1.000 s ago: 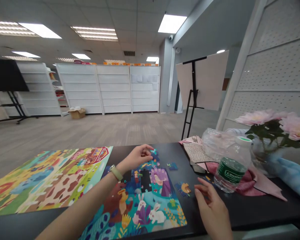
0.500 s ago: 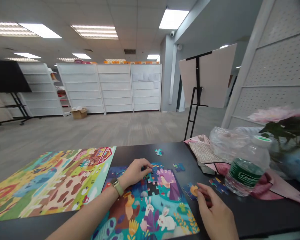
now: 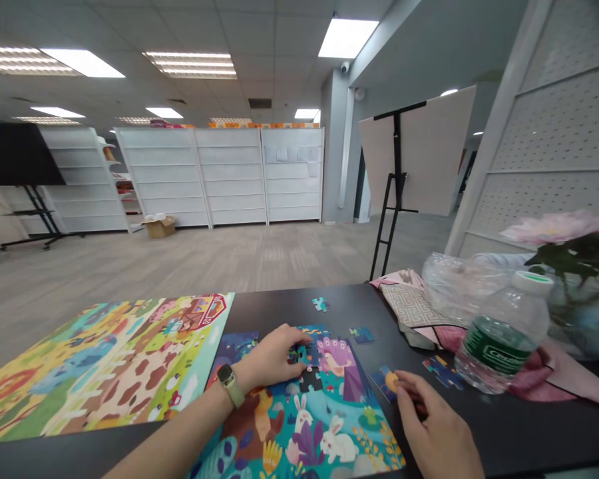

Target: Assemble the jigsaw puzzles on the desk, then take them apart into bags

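A jigsaw puzzle (image 3: 329,406) with rabbits, a bear and a peacock lies on the black table, with a dark gap near its middle. My left hand (image 3: 274,359), wearing a watch (image 3: 227,376), reaches over its upper part. Thumb and fingers there are bent around a teal puzzle piece (image 3: 298,354) just above the gap; whether it is locked in, I cannot tell. At the puzzle's right edge, my right hand (image 3: 434,412) pinches a dark blue puzzle piece with an orange shape (image 3: 387,382), which is low over the table.
Loose pieces lie beyond the puzzle: a teal piece (image 3: 321,304), a blue piece (image 3: 362,334) and dark pieces (image 3: 443,371) at right. A farm puzzle (image 3: 120,366) covers the left side. A water bottle (image 3: 502,339), pink cloth (image 3: 544,379) and flowers (image 3: 564,229) crowd the right.
My left hand has shifted slightly nearer to me and its wrist has turned, with thumb and fingers wider around the teal piece. My right hand keeps its pinch almost in place.
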Demonstrator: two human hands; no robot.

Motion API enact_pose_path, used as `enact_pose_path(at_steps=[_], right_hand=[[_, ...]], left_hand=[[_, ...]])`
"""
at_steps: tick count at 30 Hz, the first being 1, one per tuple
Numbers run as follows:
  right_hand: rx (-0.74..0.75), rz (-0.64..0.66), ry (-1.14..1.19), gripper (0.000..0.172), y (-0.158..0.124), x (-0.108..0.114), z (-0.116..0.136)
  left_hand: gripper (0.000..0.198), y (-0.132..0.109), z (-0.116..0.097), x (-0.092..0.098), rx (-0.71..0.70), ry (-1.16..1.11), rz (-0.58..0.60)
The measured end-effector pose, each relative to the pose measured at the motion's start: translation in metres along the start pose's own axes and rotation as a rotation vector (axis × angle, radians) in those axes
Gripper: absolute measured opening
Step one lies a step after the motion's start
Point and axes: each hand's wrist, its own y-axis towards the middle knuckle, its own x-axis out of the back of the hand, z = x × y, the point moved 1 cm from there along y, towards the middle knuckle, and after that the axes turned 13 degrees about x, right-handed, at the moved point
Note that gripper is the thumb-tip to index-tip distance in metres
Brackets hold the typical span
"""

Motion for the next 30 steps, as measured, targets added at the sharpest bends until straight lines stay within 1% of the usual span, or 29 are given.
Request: enact_pose_path(at_steps=[4, 10, 18, 27, 30], right_hand=[[0.029, 0.002, -0.010, 0.042, -0.001, 0.001, 0.001], [0.074, -0.024, -0.041, 0.039, -0.001, 0.001, 0.001], [0.087, -0.011, -0.039, 0.039, -0.002, 0.001, 0.001], [0.085, -0.002, -0.024, 0.039, -0.002, 0.000, 0.002], [0.077, 0.009, -0.027, 0.039, -0.002, 0.000, 0.003]], left_hand=[[0.050, 0.000, -0.001, 0.007, -0.067, -0.008, -0.017], [0.051, -0.001, -0.002, 0.010, -0.109, -0.061, 0.029], [0.049, -0.003, -0.002, 0.013, -0.101, -0.117, 0.076], [0.040, 0.001, 0.012, 0.019, -0.038, -0.183, 0.024], [0.043, 0.001, 0.014, 0.018, -0.012, -0.144, 0.006]])
